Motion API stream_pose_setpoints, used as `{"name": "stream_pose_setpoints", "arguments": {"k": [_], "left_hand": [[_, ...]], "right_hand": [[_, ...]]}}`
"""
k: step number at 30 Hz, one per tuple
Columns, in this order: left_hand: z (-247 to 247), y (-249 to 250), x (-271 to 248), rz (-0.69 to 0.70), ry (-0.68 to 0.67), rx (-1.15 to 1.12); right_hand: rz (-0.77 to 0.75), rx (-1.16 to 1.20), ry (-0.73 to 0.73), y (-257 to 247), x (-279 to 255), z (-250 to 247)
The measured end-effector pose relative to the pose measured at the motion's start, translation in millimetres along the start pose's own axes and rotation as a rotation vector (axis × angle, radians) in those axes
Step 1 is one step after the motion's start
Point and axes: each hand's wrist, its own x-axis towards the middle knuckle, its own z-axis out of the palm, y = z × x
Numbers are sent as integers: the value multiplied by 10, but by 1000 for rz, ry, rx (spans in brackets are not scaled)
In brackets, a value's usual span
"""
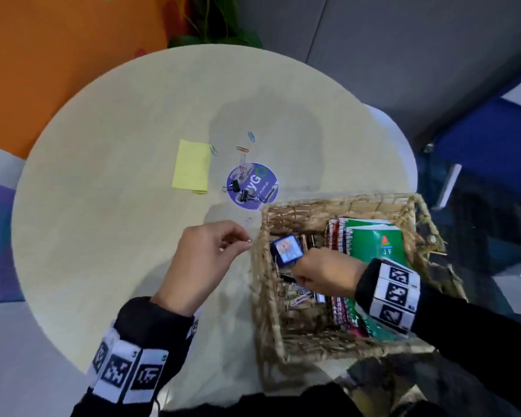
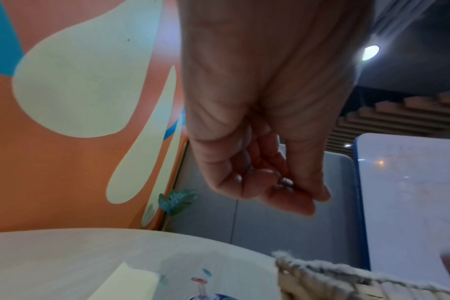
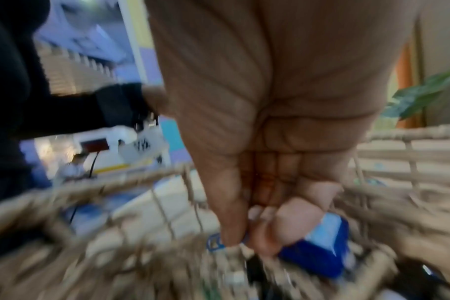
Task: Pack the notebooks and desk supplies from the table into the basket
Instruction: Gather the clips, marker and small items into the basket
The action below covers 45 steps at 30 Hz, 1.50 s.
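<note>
My left hand (image 1: 243,240) hovers over the table just left of the wicker basket (image 1: 343,200) and pinches a small paper clip (image 1: 249,241) between thumb and fingertips. The left wrist view shows the curled fingers (image 2: 303,205) around a small shiny clip (image 2: 284,182). My right hand (image 1: 301,276) is inside the basket, gripping a blue box (image 1: 285,249) with a picture on its face; the right wrist view, blurred, shows this blue box (image 3: 321,245). Spiral notebooks (image 1: 376,242) stand along the basket's right side. Loose paper clips (image 1: 301,297) lie on its floor.
On the round table (image 1: 103,236) lie a yellow sticky-note pad (image 1: 193,167), several coloured paper clips (image 1: 242,149), one more clip (image 1: 248,221) by the basket, and two black binder clips (image 1: 239,189) on a round purple sticker (image 1: 262,179). The basket overhangs the table's right edge.
</note>
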Motion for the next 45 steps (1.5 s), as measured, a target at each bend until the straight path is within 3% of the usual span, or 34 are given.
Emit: {"name": "stream_pose_setpoints", "arguments": {"k": [5,11,13,17,20,25,29,31,34,36,39,42,45], "left_hand": [[139,212,-232,232,-109,112],[375,424,-321,181,-333,263],[474,506,-280,206,-394,323],[797,627,-143,254,-586,505],[1043,677,-62,249,-734,720],[1276,748,-66,269,-955,1013],[1318,770,-71,190,-1153,1116],[1293,828,-87,202,-1180,1130],[1212,850,-64,228,-1076,1055],[1040,824,2,229,-870,837],[616,700,199,202,-443,420],[260,340,430,19,-99,267],[242,-119,619,-155,-45,324]], "right_hand": [[72,-120,-59,-28,165,333],[142,-81,-55,-37,184,379],[203,70,87,71,30,356],[279,280,507,389,-484,340],[337,423,661,506,-823,487],[404,553,692,526,-1137,803],[405,570,692,482,-1217,927],[405,593,687,467,-1234,952],[381,611,666,475,-1235,968],[357,625,669,486,-1224,940],[297,673,724,507,-1189,771],[227,667,798,532,-1073,435],[169,577,841,571,-868,10]]}}
